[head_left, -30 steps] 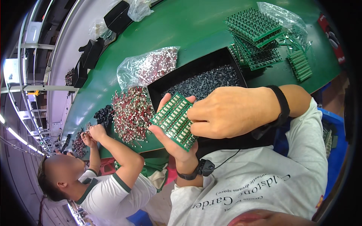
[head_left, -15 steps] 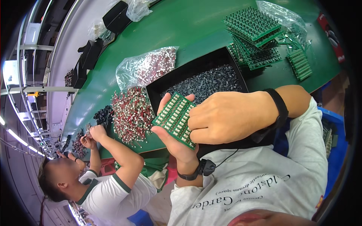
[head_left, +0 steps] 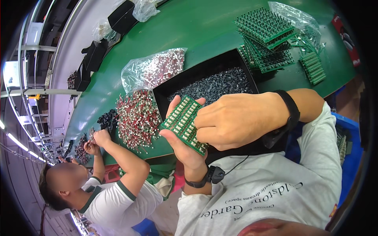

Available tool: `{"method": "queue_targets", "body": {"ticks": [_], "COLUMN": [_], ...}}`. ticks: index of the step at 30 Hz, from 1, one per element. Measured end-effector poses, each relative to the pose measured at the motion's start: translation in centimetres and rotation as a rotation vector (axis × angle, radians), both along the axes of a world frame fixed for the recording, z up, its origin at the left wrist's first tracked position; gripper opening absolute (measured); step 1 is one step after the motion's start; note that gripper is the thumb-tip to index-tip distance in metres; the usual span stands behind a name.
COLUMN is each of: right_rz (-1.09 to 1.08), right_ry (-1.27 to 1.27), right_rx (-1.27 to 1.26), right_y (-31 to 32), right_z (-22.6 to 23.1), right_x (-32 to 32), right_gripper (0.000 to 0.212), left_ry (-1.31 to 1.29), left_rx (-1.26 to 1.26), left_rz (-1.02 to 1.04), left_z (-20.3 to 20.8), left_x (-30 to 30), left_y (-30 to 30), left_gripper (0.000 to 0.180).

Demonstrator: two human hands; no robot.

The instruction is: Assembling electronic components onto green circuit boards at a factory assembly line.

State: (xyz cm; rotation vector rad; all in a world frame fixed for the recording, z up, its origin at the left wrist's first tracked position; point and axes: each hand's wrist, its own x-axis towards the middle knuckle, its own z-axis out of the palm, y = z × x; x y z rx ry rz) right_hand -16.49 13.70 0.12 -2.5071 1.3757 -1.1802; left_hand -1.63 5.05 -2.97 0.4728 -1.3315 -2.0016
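Note:
My left hand (head_left: pixel 182 150) is closed round the edges of a green circuit board panel (head_left: pixel 182 122), which it holds tilted up with the thumb at the near left edge. Rows of small whitish connectors cover the panel's face. Over its right side lies my right hand (head_left: pixel 242 121), fingers curled in against the board. The fingertips are hidden, so what they pinch cannot be made out. Just beyond both hands stands a black box (head_left: pixel 164 93) holding a heap of small dark parts (head_left: pixel 220 84).
Left of the box lie a pile of red-and-white wired connectors (head_left: pixel 138 120) and a clear bag (head_left: pixel 132 74) of more. Stacked boards (head_left: pixel 264 27) and a smaller panel (head_left: pixel 313 67) sit at the far right. A co-worker (head_left: pixel 114 196) works at the left; a blue bin (head_left: pixel 352 137) is at the right.
The board has shifted slightly to the right in my left hand. My right hand has moved a little left and up across it, its fingers still curled.

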Motion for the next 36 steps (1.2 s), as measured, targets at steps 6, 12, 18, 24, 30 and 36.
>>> {"method": "queue_targets", "body": {"ticks": [6,12,18,24,30,36], "right_rz": [-0.014,0.008,0.008,-0.042,-0.064,-0.039], "right_ry": [0.008,-0.018,0.014,0.011,0.062,0.054], "right_rx": [-0.007,-0.032,-0.003,-0.034,-0.021,0.018], "right_y": [-0.09,0.07,0.05,-0.13,0.06,0.22], "right_z": [0.05,0.04,0.12,0.00,0.14,0.49], "right_x": [-0.02,0.11,0.01,-0.46,-0.38,-0.62], "right_gripper": [0.017,0.018,0.019,0.020,0.019,0.016], "left_ry": [0.011,0.002,0.026,0.020,0.040,0.043], "left_rx": [-0.007,0.002,0.006,-0.004,0.016,0.021], "left_rz": [-0.009,-0.007,-0.038,-0.022,-0.003,-0.015], "left_z": [-0.02,0.14,-0.06,0.20,-0.11,0.18], "left_x": [0.03,0.16,0.08,0.06,0.18,0.24], "left_y": [0.04,0.08,0.04,-0.04,-0.26,-0.18], "left_gripper": [0.085,0.086,0.087,0.087,0.086,0.086]}}
